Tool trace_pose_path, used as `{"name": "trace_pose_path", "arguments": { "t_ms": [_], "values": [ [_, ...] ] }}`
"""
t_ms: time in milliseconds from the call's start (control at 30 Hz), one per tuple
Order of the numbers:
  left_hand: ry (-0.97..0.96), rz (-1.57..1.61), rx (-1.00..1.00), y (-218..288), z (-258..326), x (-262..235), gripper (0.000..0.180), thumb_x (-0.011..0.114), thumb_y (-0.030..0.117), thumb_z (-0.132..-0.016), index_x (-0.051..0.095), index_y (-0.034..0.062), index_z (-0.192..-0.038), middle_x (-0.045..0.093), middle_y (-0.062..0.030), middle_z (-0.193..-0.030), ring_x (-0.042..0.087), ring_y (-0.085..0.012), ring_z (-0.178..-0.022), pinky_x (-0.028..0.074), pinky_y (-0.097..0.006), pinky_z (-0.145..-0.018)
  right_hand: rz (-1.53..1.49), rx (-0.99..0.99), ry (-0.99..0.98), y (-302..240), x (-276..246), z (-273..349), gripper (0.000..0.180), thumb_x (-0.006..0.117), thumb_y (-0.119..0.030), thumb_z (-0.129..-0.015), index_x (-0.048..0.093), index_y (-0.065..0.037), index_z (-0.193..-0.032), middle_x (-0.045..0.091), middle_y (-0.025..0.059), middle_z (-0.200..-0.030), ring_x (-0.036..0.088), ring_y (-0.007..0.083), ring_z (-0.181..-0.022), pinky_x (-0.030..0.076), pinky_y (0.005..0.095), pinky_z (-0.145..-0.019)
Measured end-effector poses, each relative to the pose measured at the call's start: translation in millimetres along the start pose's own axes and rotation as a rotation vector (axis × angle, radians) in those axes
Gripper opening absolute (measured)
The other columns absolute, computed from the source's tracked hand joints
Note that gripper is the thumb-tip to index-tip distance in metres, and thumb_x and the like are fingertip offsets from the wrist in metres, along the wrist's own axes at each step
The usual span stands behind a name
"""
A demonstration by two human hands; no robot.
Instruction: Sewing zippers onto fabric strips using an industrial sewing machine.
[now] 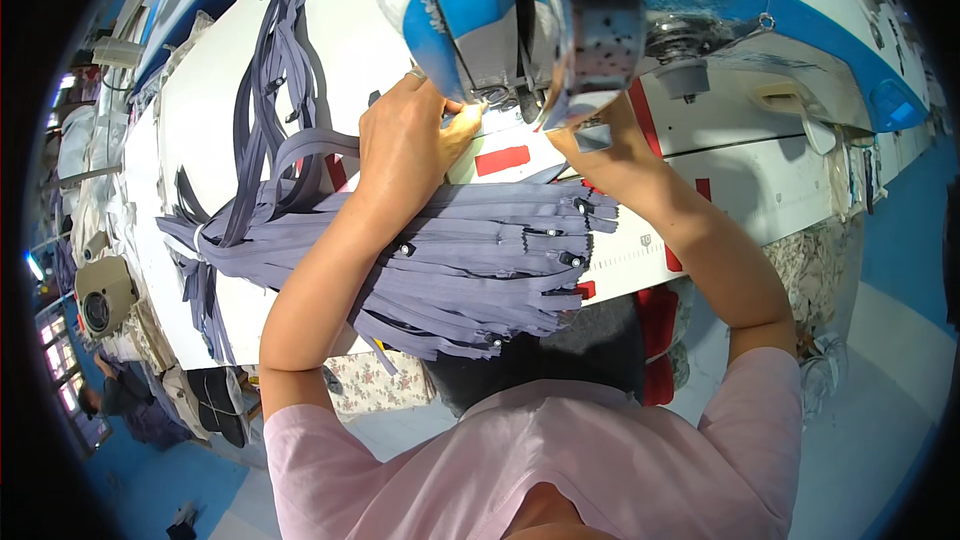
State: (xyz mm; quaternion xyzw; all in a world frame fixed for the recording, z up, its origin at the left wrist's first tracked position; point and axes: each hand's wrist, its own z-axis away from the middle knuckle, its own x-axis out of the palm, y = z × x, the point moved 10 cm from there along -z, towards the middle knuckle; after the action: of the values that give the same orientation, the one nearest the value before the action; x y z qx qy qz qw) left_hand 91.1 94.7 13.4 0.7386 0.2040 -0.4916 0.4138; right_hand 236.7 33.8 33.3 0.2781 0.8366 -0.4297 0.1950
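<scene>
My left hand is closed beside the needle area of a white and blue sewing machine, thumb and fingers pinched together. A loose grey zipper loops up to this hand and passes out of sight behind it. On the other side of the needle, my right hand has its fingers bent in close to the presser foot; the machine head partly covers them, and what they pinch is hidden. Under my left forearm lies a thick bundle of grey zippers, tied at its left end, with dark sliders along the right end.
More zippers trail to the far left of the white machine table. Red tape pieces mark the tabletop. A bobbin winder part juts from the machine at right. Another person is at the far left.
</scene>
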Motion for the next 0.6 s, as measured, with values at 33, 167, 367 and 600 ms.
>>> {"name": "trace_pose_path", "arguments": {
  "t_ms": [33,167,367,600],
  "values": [
    [-0.004,-0.004,0.013,-0.1,0.0,2.0,0.021,0.077,0.017,-0.080,0.065,0.0009,-0.087,0.069,-0.0128,-0.086,0.068,-0.0327,-0.074,0.052,-0.043,-0.063,0.003,0.001,0.000,0.4,-0.1,-2.0,0.015,0.059,-0.005,-0.084,0.066,-0.003,-0.097,0.066,0.0187,-0.095,0.058,0.0394,-0.095,0.046,0.0489,-0.085],
    [0.019,0.022,0.005,-2.8,1.4,-2.5,0.020,0.077,0.014,-0.080,0.065,0.0006,-0.088,0.069,-0.0131,-0.086,0.069,-0.0329,-0.074,0.052,-0.042,-0.063,-0.076,-0.013,-0.018,-3.2,1.8,-4.5,0.015,0.058,-0.004,-0.084,0.066,-0.003,-0.097,0.065,0.0188,-0.093,0.057,0.0391,-0.094,0.046,0.0484,-0.085],
    [0.045,0.043,-0.014,-0.5,1.2,-6.0,0.018,0.076,0.012,-0.080,0.065,0.0002,-0.088,0.069,-0.0139,-0.086,0.069,-0.0336,-0.075,0.053,-0.043,-0.064,-0.012,0.024,-0.082,3.9,5.9,-2.7,0.015,0.058,-0.004,-0.085,0.067,-0.003,-0.098,0.066,0.0189,-0.094,0.058,0.0395,-0.093,0.046,0.0479,-0.084],
    [0.010,0.004,0.004,0.1,0.4,-2.0,0.020,0.076,0.017,-0.081,0.066,0.0007,-0.087,0.069,-0.0136,-0.084,0.068,-0.0332,-0.074,0.053,-0.043,-0.063,0.042,-0.030,-0.001,-8.2,-1.9,-3.2,0.016,0.057,-0.003,-0.084,0.067,-0.004,-0.097,0.065,0.0179,-0.091,0.057,0.0385,-0.090,0.046,0.0474,-0.082]
  ]
}}
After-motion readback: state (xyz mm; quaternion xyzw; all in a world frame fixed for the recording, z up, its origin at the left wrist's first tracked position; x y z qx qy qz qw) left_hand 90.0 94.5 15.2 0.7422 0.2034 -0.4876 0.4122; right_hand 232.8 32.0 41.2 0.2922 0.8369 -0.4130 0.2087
